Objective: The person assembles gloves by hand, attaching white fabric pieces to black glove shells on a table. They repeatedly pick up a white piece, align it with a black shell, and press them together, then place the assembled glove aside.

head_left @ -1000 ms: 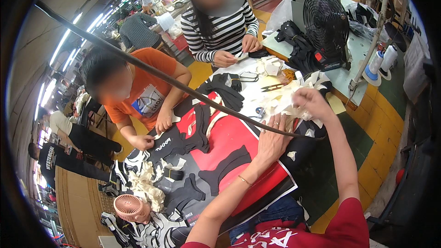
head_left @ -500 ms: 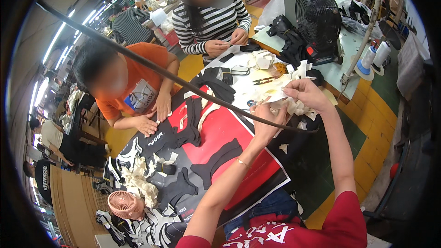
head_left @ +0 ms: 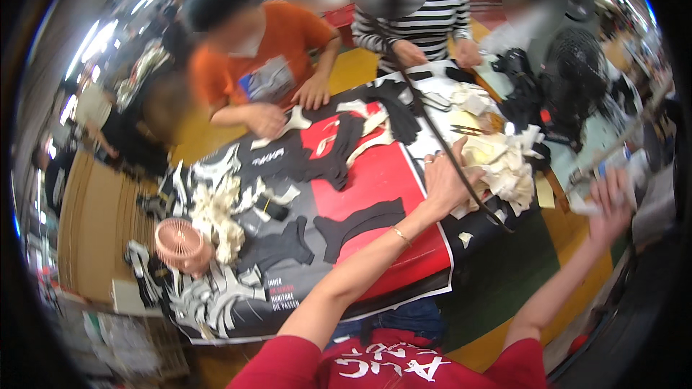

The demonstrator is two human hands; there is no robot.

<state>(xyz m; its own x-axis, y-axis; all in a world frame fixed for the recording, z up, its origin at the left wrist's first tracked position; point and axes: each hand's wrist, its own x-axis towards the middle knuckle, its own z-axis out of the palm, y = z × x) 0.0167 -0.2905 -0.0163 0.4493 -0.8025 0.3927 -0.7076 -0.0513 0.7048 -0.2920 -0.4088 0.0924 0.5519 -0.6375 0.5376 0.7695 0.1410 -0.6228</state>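
My left hand [head_left: 448, 181] lies at the near left edge of a heap of cream fabric scraps [head_left: 501, 166], fingers apart, with a dark cord [head_left: 440, 130] crossing in front of it. My right hand [head_left: 610, 205] is stretched out far to the right, away from the heap, beside the thread spools [head_left: 633, 170]. A whitish patch shows at its fingers, but motion blur hides whether it is held. Thread snips [head_left: 467, 130] lie on the far side of the heap. Nearer to my left forearm is a curved black fabric piece [head_left: 360, 225] on a red and black printed sheet.
A person in orange [head_left: 288, 36] works with both hands across the table; another in stripes [head_left: 440, 21] stands beside. A small pink fan [head_left: 182, 243] and white-edged cut pieces [head_left: 223, 295] occupy the left side. A black fan [head_left: 574, 72] stands far right.
My right hand has moved from the scraps out to the right. My left hand stays by the heap, its fingers now more apart. The view has shifted, so the table appears further left and lower.
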